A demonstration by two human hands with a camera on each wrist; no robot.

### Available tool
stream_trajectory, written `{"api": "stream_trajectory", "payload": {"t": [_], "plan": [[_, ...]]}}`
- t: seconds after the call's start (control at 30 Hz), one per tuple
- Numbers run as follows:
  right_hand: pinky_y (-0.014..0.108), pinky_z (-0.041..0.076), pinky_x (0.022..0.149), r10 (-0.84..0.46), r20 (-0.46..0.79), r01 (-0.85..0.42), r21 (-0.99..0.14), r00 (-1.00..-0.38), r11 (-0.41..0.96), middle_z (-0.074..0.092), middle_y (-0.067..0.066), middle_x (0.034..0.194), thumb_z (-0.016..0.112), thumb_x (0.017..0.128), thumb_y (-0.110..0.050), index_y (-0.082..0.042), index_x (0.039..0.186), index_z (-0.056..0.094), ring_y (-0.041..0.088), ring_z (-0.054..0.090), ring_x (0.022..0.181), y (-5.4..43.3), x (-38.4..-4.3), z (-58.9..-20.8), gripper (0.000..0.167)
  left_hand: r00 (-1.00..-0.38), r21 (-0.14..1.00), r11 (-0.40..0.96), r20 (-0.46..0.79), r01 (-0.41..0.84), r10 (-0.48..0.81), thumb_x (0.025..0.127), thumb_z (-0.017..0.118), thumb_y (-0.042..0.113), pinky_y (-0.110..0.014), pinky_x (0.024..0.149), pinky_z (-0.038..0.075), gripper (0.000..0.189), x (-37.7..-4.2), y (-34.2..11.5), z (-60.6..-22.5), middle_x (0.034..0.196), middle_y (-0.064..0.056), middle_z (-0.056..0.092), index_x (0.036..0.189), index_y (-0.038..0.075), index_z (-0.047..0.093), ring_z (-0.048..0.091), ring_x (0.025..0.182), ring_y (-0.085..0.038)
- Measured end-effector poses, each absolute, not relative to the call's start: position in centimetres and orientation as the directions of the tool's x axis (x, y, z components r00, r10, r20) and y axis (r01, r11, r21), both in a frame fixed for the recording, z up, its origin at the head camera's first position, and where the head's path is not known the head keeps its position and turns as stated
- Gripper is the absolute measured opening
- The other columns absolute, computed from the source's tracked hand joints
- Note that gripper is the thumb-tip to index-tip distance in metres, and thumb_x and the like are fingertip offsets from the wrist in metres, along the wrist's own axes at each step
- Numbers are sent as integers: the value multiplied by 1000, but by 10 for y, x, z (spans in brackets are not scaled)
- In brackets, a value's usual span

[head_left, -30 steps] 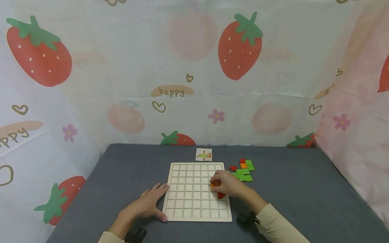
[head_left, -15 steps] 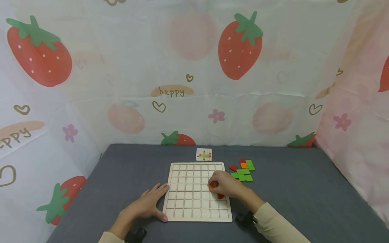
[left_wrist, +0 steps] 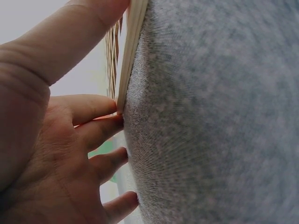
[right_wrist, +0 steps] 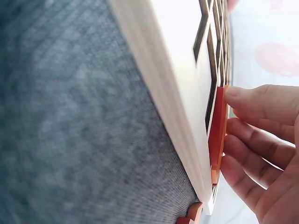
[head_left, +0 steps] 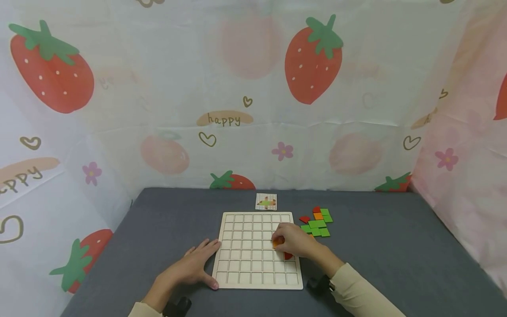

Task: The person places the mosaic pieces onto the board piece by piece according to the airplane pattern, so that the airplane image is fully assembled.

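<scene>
A pale wooden board (head_left: 245, 267) with a grid of square recesses lies on the dark cloth. Over its right half, my right hand (head_left: 296, 240) pinches an orange tile (head_left: 276, 244), thumb and fingertips low at the grid. A red tile (head_left: 288, 256) sits on the board just below that hand, partly covered by it. In the right wrist view the fingertips meet the thin edge of the orange tile (right_wrist: 225, 109), with the red tile (right_wrist: 216, 123) nearer the camera. My left hand (head_left: 193, 265) spreads its fingers along the board's left edge, thumb at the lower left corner.
To the right of the board lie several green tiles (head_left: 317, 223), an orange tile (head_left: 318, 216) and red tiles (head_left: 304, 219). A small pattern card (head_left: 266, 202) rests behind the board. Strawberry-printed cloth (head_left: 237, 154) rises behind the table.
The right hand has shifted slightly left with the orange tile, then stayed still over the last half second. The left hand has not moved.
</scene>
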State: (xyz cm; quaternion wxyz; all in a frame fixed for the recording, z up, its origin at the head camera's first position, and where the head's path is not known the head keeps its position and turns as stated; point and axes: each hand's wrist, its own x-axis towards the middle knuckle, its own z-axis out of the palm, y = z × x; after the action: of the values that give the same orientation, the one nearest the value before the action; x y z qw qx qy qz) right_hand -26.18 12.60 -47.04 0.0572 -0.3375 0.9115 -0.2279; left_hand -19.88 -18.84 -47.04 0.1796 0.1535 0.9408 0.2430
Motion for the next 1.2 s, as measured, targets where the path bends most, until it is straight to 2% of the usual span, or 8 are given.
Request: {"api": "stream_trajectory", "payload": {"t": [0.2, 0.4, 0.57, 0.7, 0.97, 1.2], "plan": [[23, 49, 67, -638, 46, -576, -482, -769, 660, 65, 1, 93, 75, 83, -12, -7, 100, 75, 10, 54, 78, 128, -262, -470, 18, -890, 515, 836, -269, 189, 367, 58, 91, 39, -66, 114, 17, 113, -199, -189, -473, 157, -16, 34, 150, 4, 36, 21, 149, -41], [21, 50, 69, -574, 41, -477, -609, -818, 635, 65, 4, 94, 73, 85, -11, -2, 105, 74, 11, 55, 80, 140, -265, -462, 21, -884, 522, 827, -261, 208, 387, 59, 90, 40, -67, 114, 16, 113, -199, -190, -473, 158, -17, 32, 150, 4, 35, 20, 148, -42], [21, 49, 66, -532, 57, -448, -618, -845, 646, 64, 4, 91, 71, 87, -10, -2, 104, 73, 11, 55, 78, 156, -268, -457, 19, -886, 518, 831, -267, 201, 380, 59, 90, 41, -67, 114, 16, 114, -199, -190, -473, 158, -16, 32, 151, 4, 34, 20, 149, -41], [22, 49, 67, -479, 21, -379, -642, -877, 666, 63, 2, 93, 69, 88, -12, -3, 105, 72, 11, 54, 79, 166, -268, -456, 19, -886, 512, 836, -273, 195, 374, 59, 90, 41, -66, 114, 16, 114, -199, -190, -473, 158, -16, 32, 151, 4, 34, 20, 149, -41], [31, 53, 76, -461, 9, -364, -626, -888, 690, 63, 3, 96, 72, 86, -12, -3, 105, 73, 14, 60, 87, 182, -267, -461, 20, -889, 511, 835, -262, 202, 375, 57, 91, 38, -67, 113, 16, 113, -198, -189, -472, 157, -17, 33, 150, 3, 35, 20, 148, -42], [28, 51, 73, -453, 27, -387, -569, -891, 726, 65, 2, 94, 73, 85, -13, -5, 101, 74, 12, 57, 84, 192, -264, -467, 17, -888, 529, 826, -264, 193, 377, 58, 90, 40, -65, 115, 15, 114, -198, -190, -473, 158, -15, 32, 151, 5, 34, 20, 149, -40]]}}
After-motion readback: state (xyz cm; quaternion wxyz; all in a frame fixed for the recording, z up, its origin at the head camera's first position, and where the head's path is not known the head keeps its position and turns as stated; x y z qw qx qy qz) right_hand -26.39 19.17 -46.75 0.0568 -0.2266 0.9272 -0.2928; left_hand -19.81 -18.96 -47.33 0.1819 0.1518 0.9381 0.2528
